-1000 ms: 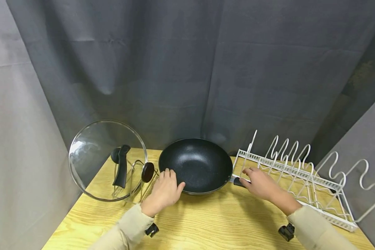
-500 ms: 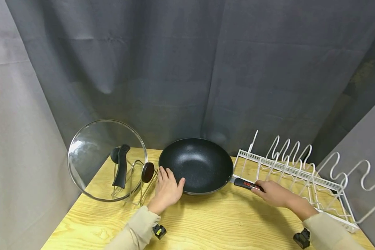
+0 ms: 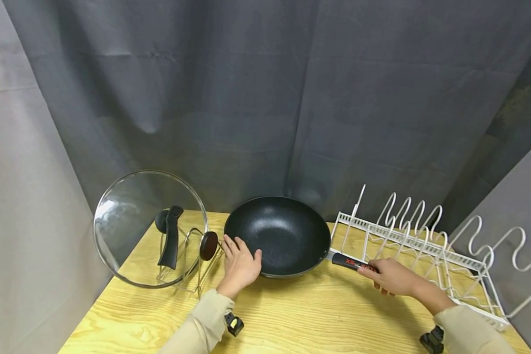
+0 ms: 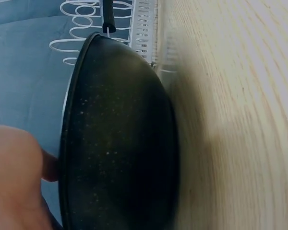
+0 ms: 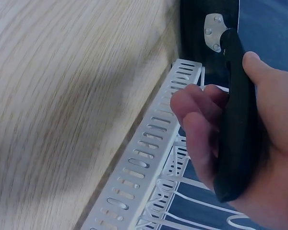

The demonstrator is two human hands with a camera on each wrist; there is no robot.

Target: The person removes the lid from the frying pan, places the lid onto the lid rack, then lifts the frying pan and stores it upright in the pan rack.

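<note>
A black wok [image 3: 279, 233] sits on the wooden table, its dark inside facing up. My left hand [image 3: 241, 268] rests at its near left rim with fingers fairly straight, the thumb lying over the edge; in the left wrist view the thumb [image 4: 50, 165] overlaps the rim beside the deep outer wall. My right hand [image 3: 396, 278] grips the end of the black handle [image 3: 351, 262], which carries red lettering. From the right wrist, the fingers curl under this handle [image 5: 237, 115], and the thumb lies along its side near the riveted metal bracket [image 5: 213, 32].
At left, a clear glass lid [image 3: 128, 246] with a black handle [image 3: 171, 238] stands upright in a wire stand [image 3: 199, 278]. Close to it is a dark brown round knob [image 3: 209, 246]. A white wire rack [image 3: 411, 241] stands right of the wok, just behind the handle. Grey curtains [image 3: 265, 98] enclose the table.
My right hand has slid outward along the handle to its end, uncovering the red lettering, and now grips it. My left hand has shifted slightly at the rim. The wok has stayed in place.
</note>
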